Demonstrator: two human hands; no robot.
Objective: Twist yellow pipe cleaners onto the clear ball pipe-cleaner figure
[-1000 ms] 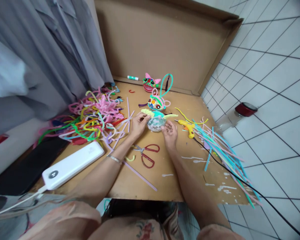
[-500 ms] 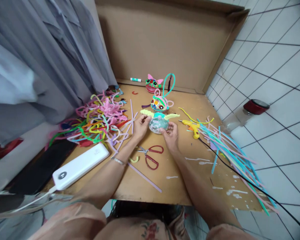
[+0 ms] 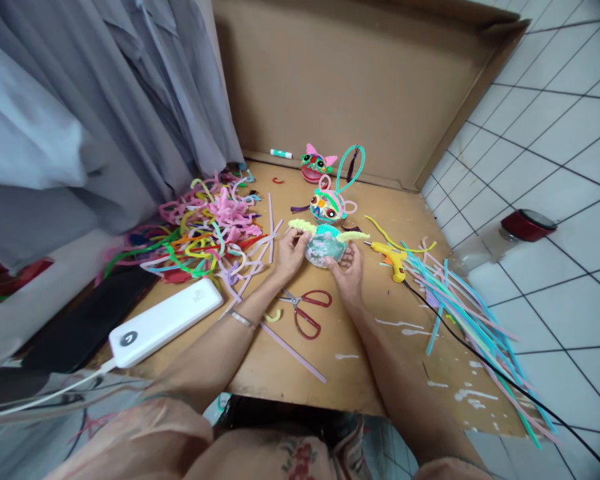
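Between my two hands is a rounded, see-through craft piece (image 3: 325, 249) with a turquoise top and a yellow fuzzy ear sticking out on each side. My left hand (image 3: 294, 252) grips its left side near the base of one ear. On the lower right, my right hand (image 3: 347, 268) holds it with the thumb in front and the fingers curled behind. Just beyond stands a finished-looking animal head (image 3: 329, 205) with pink loops and a turquoise hoop. Red-handled scissors (image 3: 304, 308) lie open on the table below my hands.
A yellow glue gun (image 3: 391, 257) with a black cord lies right of my hands, beside a bundle of pipe cleaners (image 3: 473, 320). Left are a tangled pipe-cleaner heap (image 3: 220, 220) and a white power bank (image 3: 165, 323). A second animal head (image 3: 315, 165) and a glue stick (image 3: 281, 153) sit behind.
The whole scene has shifted slightly to the right in view as the camera turned. Both hands keep their hold on the craft piece.
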